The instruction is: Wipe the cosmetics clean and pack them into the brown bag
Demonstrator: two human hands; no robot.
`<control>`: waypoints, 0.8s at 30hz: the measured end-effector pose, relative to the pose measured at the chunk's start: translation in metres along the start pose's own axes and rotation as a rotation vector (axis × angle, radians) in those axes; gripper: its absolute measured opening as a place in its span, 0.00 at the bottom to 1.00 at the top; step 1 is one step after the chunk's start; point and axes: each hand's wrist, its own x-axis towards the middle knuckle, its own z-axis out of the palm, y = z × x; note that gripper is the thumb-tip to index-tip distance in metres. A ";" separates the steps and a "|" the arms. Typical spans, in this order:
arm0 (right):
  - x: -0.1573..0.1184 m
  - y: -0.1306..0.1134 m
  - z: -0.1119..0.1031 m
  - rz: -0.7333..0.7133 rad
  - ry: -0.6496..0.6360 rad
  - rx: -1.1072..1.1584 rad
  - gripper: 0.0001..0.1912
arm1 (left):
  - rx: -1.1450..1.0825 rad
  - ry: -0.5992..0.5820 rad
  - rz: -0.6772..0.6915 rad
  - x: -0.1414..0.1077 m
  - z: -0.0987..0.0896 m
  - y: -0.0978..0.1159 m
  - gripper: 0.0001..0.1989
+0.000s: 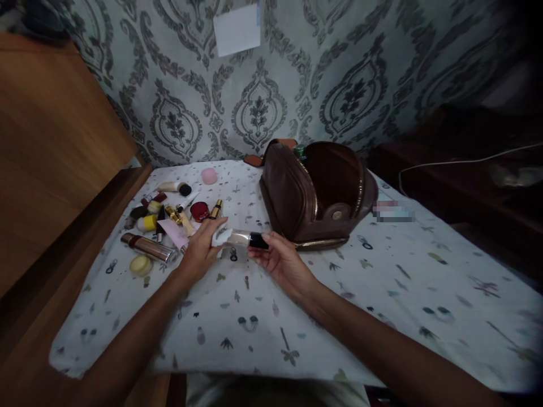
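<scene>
Above the table's middle, my right hand [282, 263] grips the black-capped end of a small clear cosmetic bottle [241, 238] with pale beige contents. The bottle lies nearly level. My left hand [201, 249] is closed on a white wipe [221, 236], pressed against the bottle's other end. Just left of that hand are a pink tube [171, 233], a red round jar [199, 211] and a small gold-and-black tube [216, 209]. To the right of both hands stands a brown leather bag [297, 198], unzipped, its inside dark.
Several cosmetics crowd the left side, including a long brown bottle [148, 247], a round yellow-lidded jar [141, 264] and a makeup brush [175, 187]. A pink sponge [209, 176] lies behind them. A patterned white cloth [263, 339] covers the table; a wooden cabinet [63, 130] borders it left.
</scene>
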 end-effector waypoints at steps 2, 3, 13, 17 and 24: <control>0.000 0.001 -0.001 0.038 -0.035 -0.007 0.18 | -0.116 0.053 -0.060 0.000 0.003 -0.001 0.18; 0.000 0.002 -0.001 0.060 -0.055 -0.017 0.17 | -0.155 0.072 -0.085 0.000 0.004 -0.001 0.18; -0.004 0.006 0.002 0.126 -0.149 -0.185 0.21 | -0.105 0.150 -0.051 -0.002 0.005 0.005 0.18; -0.004 0.007 0.003 0.158 -0.142 -0.192 0.23 | 0.074 0.056 0.142 -0.007 0.010 0.018 0.19; -0.004 0.008 0.003 0.158 -0.153 -0.108 0.20 | 0.282 -0.021 0.331 -0.009 0.016 0.027 0.20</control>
